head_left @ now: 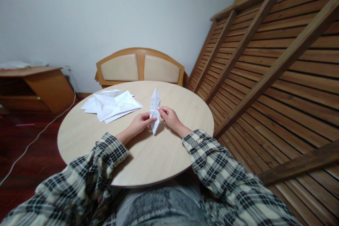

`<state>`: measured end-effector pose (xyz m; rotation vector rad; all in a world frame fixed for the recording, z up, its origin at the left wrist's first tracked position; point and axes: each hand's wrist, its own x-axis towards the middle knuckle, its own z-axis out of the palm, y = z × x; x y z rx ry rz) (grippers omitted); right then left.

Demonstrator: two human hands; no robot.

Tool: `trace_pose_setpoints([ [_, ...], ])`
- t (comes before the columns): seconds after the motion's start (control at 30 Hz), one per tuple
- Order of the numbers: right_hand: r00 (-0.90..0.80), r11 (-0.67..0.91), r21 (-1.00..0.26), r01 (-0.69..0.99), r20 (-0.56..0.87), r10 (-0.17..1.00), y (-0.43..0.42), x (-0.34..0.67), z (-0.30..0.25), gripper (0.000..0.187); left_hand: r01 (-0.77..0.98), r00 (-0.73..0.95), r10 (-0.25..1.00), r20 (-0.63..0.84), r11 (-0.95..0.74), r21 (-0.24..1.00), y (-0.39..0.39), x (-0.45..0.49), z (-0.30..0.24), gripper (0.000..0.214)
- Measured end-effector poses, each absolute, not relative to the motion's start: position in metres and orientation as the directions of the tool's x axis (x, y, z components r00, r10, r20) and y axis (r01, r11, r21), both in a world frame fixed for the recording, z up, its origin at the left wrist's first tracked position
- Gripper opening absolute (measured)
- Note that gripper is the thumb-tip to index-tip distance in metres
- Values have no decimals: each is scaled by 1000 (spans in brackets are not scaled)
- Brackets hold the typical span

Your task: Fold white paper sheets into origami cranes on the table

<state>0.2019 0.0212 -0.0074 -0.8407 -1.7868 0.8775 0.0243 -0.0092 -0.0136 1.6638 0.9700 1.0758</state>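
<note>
The long, narrow piece of folded white paper, pointed at both ends [154, 107], stands out over the near-middle of the round, pale wood-grain table [182, 100], its length running away from the person. The bare left hand [140, 123] grips its lower half, thumb laid over the face; the fingers behind are mostly hidden. The bare right hand [171, 117] has thumb and fingertips closed at the right edge, near the middle. The step looks like working a crease, and it likely goes best with the left grip as a steady anchor while the right fingertips line up the layers before pressing. Light pressure should spare the slim points from bending. The loose pile of creased white paper sheets [112, 104] lies to the left, well apart.
</note>
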Motion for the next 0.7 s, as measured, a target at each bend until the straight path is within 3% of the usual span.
trace_pose_setpoints([
  [0.43,-331,495,-855,153,427,841,22,202,-8,45,206,319,918,236,-310,928,-8,24,-14,33],
  [0.7,-285,499,-855,140,448,847,21,201,-7,44,164,361,907,219,-293,942,-11,26,-12,30],
])
